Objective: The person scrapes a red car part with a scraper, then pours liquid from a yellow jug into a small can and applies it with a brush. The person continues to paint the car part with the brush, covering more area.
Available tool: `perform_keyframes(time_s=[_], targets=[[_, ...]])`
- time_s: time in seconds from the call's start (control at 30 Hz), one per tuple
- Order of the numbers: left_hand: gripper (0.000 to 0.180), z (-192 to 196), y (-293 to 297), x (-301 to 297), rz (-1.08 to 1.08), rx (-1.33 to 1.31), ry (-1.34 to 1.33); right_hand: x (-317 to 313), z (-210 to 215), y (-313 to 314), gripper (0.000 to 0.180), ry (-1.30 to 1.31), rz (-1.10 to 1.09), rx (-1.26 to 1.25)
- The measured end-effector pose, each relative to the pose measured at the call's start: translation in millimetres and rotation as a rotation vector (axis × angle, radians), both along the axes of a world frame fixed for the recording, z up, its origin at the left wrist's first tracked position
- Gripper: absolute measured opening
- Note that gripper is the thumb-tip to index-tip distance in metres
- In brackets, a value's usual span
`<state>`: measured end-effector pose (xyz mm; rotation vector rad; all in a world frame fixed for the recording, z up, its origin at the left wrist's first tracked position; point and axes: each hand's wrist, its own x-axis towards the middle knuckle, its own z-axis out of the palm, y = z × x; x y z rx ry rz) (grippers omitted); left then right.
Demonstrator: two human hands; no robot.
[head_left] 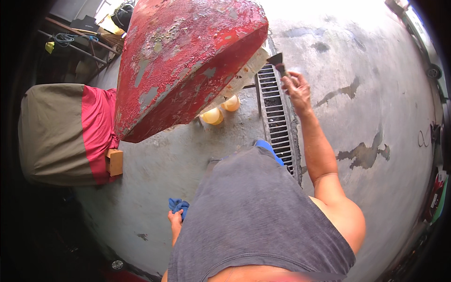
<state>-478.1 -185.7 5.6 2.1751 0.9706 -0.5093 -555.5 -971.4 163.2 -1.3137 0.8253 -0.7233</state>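
My right hand [297, 90] is closed around the handle of a scraper [276, 59] with a dark flat blade. That arm is stretched forward, and the blade is at or very near the far right edge of a large red panel [188, 61]. The panel's paint is blistered and flaking, with grey patches showing through. Low at my left side, my left hand [175, 217] grips a crumpled blue cloth [178, 206]. Whether the blade touches the panel cannot be made out.
A metal drain grate [276, 117] runs along the concrete floor beneath my right arm. Two yellowish round containers [212, 116] stand under the panel. To the left are a brown-and-red fabric-covered bulk [54, 134] and a cardboard box [114, 162]. Blue rope [64, 39] hangs on a rack.
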Motion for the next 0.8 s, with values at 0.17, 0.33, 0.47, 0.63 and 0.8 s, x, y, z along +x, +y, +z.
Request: perform_keyframes(time_s=[0.17, 0.33, 0.47, 0.63, 0.8], targets=[[0.084, 11, 5, 30, -0.122, 0.067, -0.045, 19, -53, 34, 0.039, -0.099, 0.0, 0.001], [0.09, 78, -43, 35, -0.1, 0.065, -0.035, 22, -19, 27, 0.033, 0.267, -0.133, -0.685], [0.091, 84, -53, 19, -0.055, 0.064, -0.031, 23, 13, 25, 0.032, 0.45, -0.024, -0.762], [0.089, 26, -5, 5, -0.177, 0.138, -0.039, 38, 28, 22, 0.031, 0.53, 0.097, -0.81], [0.086, -18, 43, -14, -0.228, 0.121, -0.089, 48, 31, 19, 0.031, 0.526, 0.166, -0.802]])
